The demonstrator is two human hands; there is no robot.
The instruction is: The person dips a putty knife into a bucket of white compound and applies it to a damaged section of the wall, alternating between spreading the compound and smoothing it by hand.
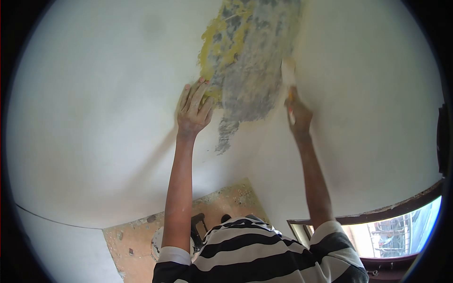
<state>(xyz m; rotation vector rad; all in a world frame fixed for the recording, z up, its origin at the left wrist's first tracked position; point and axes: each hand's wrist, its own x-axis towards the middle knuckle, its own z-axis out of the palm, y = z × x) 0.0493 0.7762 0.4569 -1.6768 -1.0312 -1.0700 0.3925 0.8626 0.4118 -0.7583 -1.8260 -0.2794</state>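
Observation:
My left hand (194, 107) lies against the white wall (108, 108), fingers spread, at the left edge of a rough grey and yellow patch (250, 70). Nothing shows in it. My right hand (299, 115) is wrapped round the orange handle of a scraper (288, 73). Its pale blade is raised toward the patch's right edge, near the wall corner, and is slightly blurred. Whether the blade touches the wall I cannot tell.
Below is an orange-brown floor (134, 245) scattered with debris. A round whitish object (157, 243) stands there beside a dark one (199, 226), partly behind my left arm. At lower right is a window (391, 233) with a dark frame.

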